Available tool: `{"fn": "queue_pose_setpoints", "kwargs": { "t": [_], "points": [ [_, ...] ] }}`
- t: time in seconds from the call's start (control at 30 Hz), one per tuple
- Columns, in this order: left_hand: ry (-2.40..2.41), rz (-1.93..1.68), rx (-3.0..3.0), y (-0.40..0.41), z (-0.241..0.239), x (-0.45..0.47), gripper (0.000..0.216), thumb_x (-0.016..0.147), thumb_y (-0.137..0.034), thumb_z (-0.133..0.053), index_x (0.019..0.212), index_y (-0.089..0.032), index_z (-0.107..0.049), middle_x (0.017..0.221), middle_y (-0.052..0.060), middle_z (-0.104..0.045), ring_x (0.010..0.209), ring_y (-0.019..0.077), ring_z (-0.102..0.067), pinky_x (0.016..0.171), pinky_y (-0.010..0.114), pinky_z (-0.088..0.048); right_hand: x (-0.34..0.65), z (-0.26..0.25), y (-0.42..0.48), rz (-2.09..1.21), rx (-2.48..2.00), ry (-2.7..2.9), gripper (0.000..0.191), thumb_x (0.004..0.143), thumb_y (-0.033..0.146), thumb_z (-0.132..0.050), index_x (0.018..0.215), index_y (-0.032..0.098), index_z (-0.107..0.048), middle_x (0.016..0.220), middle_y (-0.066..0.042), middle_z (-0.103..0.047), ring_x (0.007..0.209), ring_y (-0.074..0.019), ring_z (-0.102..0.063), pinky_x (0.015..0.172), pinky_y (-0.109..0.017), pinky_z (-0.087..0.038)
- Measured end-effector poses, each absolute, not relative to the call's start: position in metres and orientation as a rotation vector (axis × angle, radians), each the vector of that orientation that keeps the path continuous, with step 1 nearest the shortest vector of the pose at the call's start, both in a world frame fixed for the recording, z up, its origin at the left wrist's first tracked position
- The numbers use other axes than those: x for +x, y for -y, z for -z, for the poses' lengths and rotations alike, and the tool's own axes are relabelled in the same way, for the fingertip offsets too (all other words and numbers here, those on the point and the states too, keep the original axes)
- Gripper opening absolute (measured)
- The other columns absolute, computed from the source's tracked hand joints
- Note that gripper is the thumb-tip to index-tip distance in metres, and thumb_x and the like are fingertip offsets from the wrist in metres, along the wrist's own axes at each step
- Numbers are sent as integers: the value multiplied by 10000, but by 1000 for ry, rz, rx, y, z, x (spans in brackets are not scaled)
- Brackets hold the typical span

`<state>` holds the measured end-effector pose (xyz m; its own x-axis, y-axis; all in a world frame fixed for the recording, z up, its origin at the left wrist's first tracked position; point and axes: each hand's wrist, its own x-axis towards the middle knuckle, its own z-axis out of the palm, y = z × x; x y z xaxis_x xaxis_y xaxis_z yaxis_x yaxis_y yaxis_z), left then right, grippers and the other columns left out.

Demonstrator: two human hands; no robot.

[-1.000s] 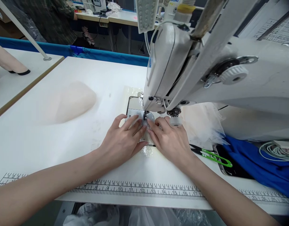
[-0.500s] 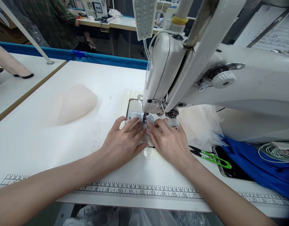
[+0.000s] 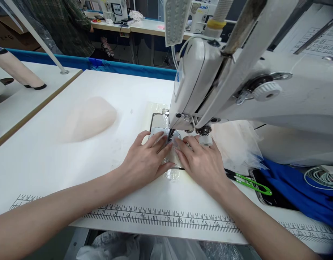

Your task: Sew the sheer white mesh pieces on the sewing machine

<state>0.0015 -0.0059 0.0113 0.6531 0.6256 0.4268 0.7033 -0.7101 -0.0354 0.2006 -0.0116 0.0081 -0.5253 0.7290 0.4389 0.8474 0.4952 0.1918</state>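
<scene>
A white sewing machine (image 3: 193, 79) stands over the table, its presser foot (image 3: 171, 135) lowered near the metal needle plate (image 3: 158, 130). My left hand (image 3: 146, 157) lies palm down just left of the foot, fingers spread and fingertips on the plate. To the right of the foot rests my right hand (image 3: 201, 160), its fingers apart and slightly bent, partly behind a white knob (image 3: 205, 140). Any thin cloth under the fingertips is too sheer to make out. Left of the hands lies a pale, sheer fabric piece (image 3: 92, 119). More sheer fabric (image 3: 234, 144) is heaped beneath the machine arm.
Green-handled thread snips (image 3: 253, 184) lie beside a phone (image 3: 274, 195) and blue cloth (image 3: 288, 184) on the right. A printed ruler (image 3: 166, 218) runs along the front edge. Across the room, a person in a checked shirt (image 3: 60, 25) is near another table.
The view has turned a little left, so everything sits farther right in the picture. Both hands keep nearly the same place beside the presser foot.
</scene>
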Motion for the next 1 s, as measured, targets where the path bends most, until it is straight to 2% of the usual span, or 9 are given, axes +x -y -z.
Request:
{"fn": "queue_pose_setpoints", "kwargs": {
  "t": [0.1, 0.2, 0.27, 0.37, 0.53, 0.67, 0.77, 0.87, 1.0],
  "points": [
    [1058, 600, -2819, 15, -28, -6, 297, 943, -374, -523, 1129, -160, -609, 1140, 81, -685, 1114, 230, -591, 991, 410, -413, 208, -13, 15, 349, -1129, 2480, 253, 904, 120, -471, 1058, 158, -669, 1020, -69, -711, 851, -193, -603, 739, -334, -366],
    [1109, 379, -3054, 27, -43, -11, 355, 803, -464, -656, 1001, -177, -594, 981, 69, -656, 888, 229, -610, 706, 343, -504, 213, -17, 17, 129, -991, 2554, 244, 851, 99, -484, 1005, 170, -660, 1080, -54, -697, 919, -195, -599, 761, -333, -388],
    [1142, 225, -3079, 32, -44, -10, 264, 765, -348, -674, 939, -178, -570, 937, 67, -621, 852, 236, -581, 638, 332, -493, 215, -19, 17, 47, -973, 2572, 241, 854, 121, -487, 1017, 172, -656, 1072, -51, -697, 947, -197, -595, 775, -337, -394],
    [1099, 204, -2944, 28, -34, -4, 145, 765, -50, -526, 846, -167, -550, 859, 59, -603, 798, 215, -556, 652, 325, -484, 215, -19, 17, -11, -954, 2599, 225, 876, 225, -525, 1049, 167, -657, 1081, -60, -687, 968, -211, -589, 783, -348, -399],
    [1226, 471, -2915, 7, -19, 0, 279, 793, 47, -349, 744, -169, -517, 690, 19, -559, 625, 158, -504, 541, 265, -411, 212, -14, 14, 55, -959, 2519, 148, 922, 242, -546, 937, 180, -679, 983, -47, -718, 914, -187, -607, 741, -322, -400],
    [1477, 675, -3135, -8, -25, -3, 295, 842, -30, -326, 915, -168, -576, 836, 21, -602, 687, 138, -556, 583, 247, -455, 211, -11, 11, 7, -1013, 2378, 181, 954, 179, -510, 917, 198, -686, 879, -14, -741, 801, -151, -622, 684, -298, -398],
    [1460, 670, -3266, -17, -29, -4, 286, 960, -292, -385, 1048, -186, -635, 896, 34, -579, 729, 145, -580, 652, 283, -502, 210, -10, 9, -47, -1067, 2254, 193, 967, 222, -499, 923, 202, -685, 807, -6, -734, 718, -140, -611, 660, -283, -405],
    [1404, 620, -3341, -26, -31, -4, 348, 954, -431, -454, 887, -191, -698, 831, 29, -532, 669, 131, -557, 629, 292, -492, 207, -8, 6, -5, -1125, 2170, 243, 979, 270, -483, 880, 197, -693, 667, 4, -689, 632, -137, -572, 631, -270, -397],
    [1396, 661, -3385, -32, -32, -6, 448, 980, -361, -422, 653, -166, -659, 786, 28, -509, 605, 105, -513, 579, 286, -454, 205, -7, 4, 47, -1194, 2156, 291, 981, 292, -480, 832, 177, -702, 575, 3, -621, 559, -130, -521, 585, -259, -369]
  ]
}}
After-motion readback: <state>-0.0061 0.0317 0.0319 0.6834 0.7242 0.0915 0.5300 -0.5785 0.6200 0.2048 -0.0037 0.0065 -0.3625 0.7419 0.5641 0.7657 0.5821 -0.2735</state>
